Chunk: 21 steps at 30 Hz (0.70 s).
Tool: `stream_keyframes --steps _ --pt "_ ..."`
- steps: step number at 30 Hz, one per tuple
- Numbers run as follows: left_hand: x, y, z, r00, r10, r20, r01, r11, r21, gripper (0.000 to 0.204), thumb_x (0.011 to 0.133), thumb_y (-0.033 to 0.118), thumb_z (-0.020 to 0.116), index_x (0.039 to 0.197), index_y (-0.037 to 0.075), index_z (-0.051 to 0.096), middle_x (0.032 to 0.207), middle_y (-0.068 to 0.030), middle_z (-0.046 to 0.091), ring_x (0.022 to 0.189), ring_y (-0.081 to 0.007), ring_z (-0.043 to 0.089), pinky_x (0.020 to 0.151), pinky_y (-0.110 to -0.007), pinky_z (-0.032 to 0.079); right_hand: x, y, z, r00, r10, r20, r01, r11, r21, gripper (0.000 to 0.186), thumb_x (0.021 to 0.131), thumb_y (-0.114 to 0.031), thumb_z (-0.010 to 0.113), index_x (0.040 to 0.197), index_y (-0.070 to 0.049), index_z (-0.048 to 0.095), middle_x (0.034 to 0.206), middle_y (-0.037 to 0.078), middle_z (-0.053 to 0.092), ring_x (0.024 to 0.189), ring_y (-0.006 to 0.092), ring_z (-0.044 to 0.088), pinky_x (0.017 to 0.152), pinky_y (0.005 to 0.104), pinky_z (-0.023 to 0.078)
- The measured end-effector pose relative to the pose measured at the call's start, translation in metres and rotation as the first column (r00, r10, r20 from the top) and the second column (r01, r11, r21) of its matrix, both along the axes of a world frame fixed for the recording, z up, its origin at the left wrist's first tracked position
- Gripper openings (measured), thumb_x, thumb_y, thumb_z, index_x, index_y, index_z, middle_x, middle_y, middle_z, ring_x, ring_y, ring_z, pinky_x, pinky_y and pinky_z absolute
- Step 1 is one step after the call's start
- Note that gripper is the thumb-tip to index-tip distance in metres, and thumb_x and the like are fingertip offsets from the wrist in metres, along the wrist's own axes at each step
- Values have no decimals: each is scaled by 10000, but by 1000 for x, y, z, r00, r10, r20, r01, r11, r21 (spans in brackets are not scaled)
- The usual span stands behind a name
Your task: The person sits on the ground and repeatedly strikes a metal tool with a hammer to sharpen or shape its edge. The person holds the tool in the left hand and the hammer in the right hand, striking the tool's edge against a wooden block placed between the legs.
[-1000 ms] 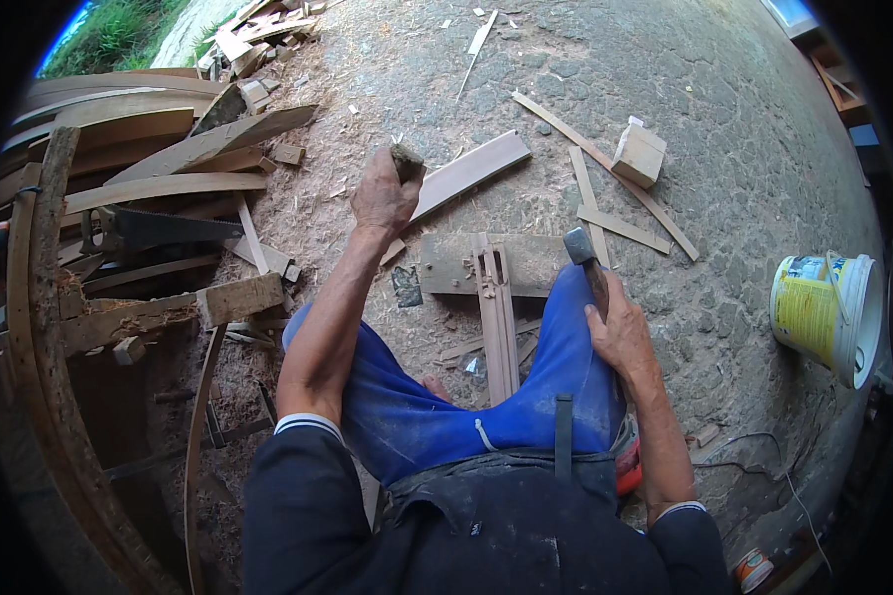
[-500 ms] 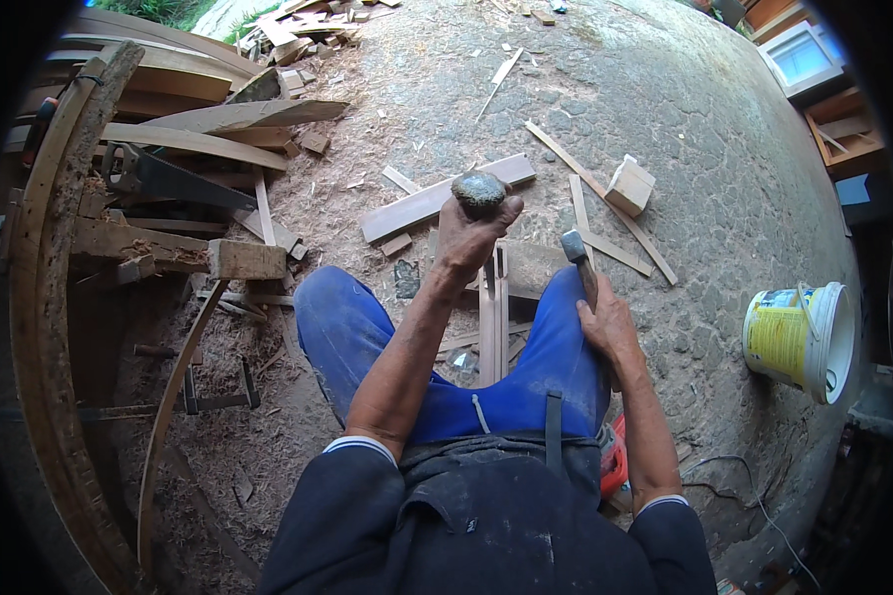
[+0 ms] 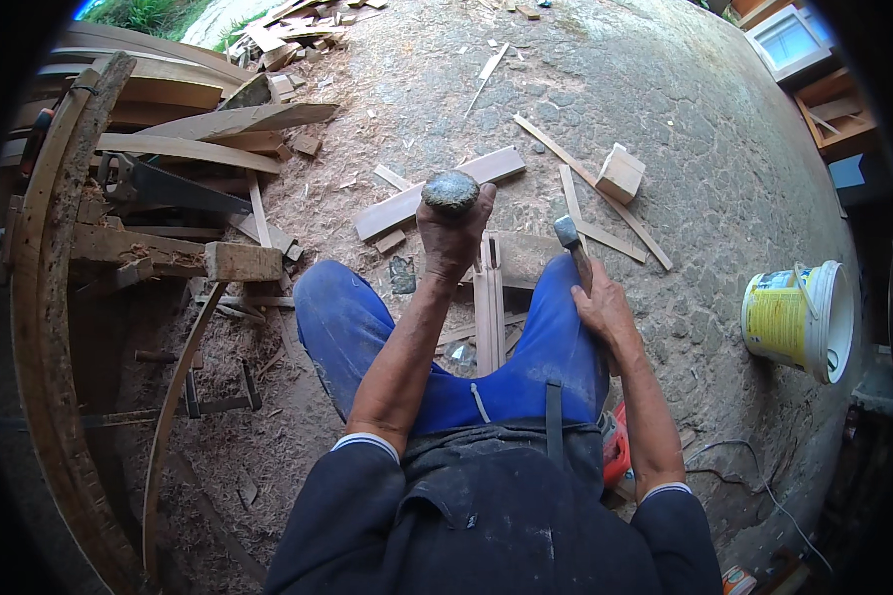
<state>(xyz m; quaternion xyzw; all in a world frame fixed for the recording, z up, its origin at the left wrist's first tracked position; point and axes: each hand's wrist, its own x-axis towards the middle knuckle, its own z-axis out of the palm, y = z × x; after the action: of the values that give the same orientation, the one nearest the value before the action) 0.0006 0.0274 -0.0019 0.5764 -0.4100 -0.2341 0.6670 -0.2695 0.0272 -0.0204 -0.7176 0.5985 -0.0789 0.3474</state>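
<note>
My left hand (image 3: 448,238) is raised over my lap, closed round a thick object with a round, mottled grey top (image 3: 450,190); what the object is, I cannot make out. My right hand (image 3: 601,307) grips a hammer (image 3: 569,234) near my right knee, its grey head pointing up. Between my blue-trousered legs a long grooved wooden piece (image 3: 486,327) rests across a wider board (image 3: 526,260) on the ground, partly hidden by my left hand. A pale plank (image 3: 387,213) lies just beyond.
Stacked curved timbers and offcuts (image 3: 169,94) fill the left, with a handsaw (image 3: 174,188) and a wooden post frame (image 3: 55,258). Loose strips and a wooden block (image 3: 619,174) lie ahead. A yellow-and-white bucket (image 3: 779,317), a red object (image 3: 615,451) and a cable (image 3: 764,476) are at right.
My left hand has moved rightward, over the grooved piece, and the round top of what it holds now faces up. My right hand still grips the hammer; the view has shifted slightly.
</note>
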Motion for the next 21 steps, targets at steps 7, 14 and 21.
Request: stream_keyframes --steps 7,14,21 --pt "6 -2 5 983 -65 -171 67 998 4 198 871 129 840 943 32 683 863 16 692 787 -69 616 727 -254 516 -1 0 -1 1000 5 -2 -5 1000 -17 555 908 -232 663 1397 -98 436 1072 361 684 1048 552 652 933 588 521" --pt "-22 -17 12 942 -331 -57 333 943 15 138 904 140 772 977 50 698 878 31 679 813 -74 599 744 -271 505 -2 -1 -9 1000 4 -11 -4 1000 -13 573 901 -244 675 1405 -98 444 1092 360 681 1074 553 642 946 588 516" --pt "11 7 3 994 -70 -86 79 991 108 150 915 67 667 767 58 649 652 35 616 576 -61 572 554 -265 475 -13 0 6 951 -113 289 82 990 117 431 951 -243 657 1304 -24 541 858 155 679 789 276 700 712 396 572"
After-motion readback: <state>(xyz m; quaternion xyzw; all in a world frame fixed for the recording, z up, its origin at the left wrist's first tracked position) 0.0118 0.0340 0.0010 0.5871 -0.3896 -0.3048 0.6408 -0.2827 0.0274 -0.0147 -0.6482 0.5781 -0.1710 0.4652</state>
